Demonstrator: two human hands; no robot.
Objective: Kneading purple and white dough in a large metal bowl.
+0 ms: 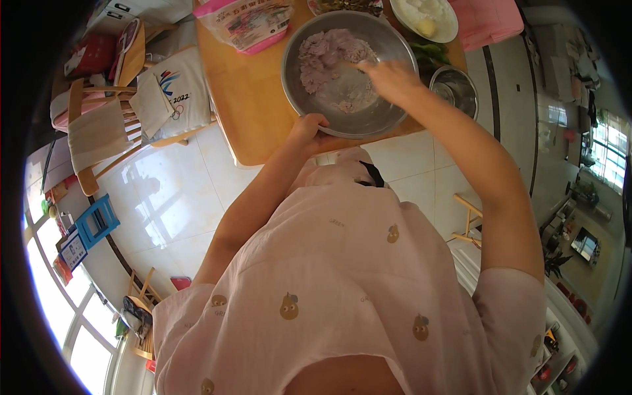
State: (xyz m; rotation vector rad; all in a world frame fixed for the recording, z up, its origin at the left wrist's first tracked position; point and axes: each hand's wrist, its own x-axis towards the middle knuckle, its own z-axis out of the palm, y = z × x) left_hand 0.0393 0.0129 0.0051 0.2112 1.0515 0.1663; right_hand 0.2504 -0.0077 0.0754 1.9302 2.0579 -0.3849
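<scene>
A wide stainless steel bowl (350,126) stands at the table's near edge. Pale pink minced meat (326,54) is heaped on its left and far sides, and smears of it coat the bottom. My left hand (312,129) grips the near-left rim, its thumb over the edge and its fingers hidden beneath. Inside the bowl, towards the right, my right hand (390,79) is closed around a slim tan utensil (351,64). Its tip points left at the meat; most of it is hidden by the hand, so its exact kind is unclear.
On the wooden table (247,98) are a pink printed plastic bag (252,24), a white bowl of white powder (424,17) with a yellowish lump, green leafy vegetables (428,52) and a smaller metal bowl (454,91). A wooden chair (103,113) with a cushion stands left.
</scene>
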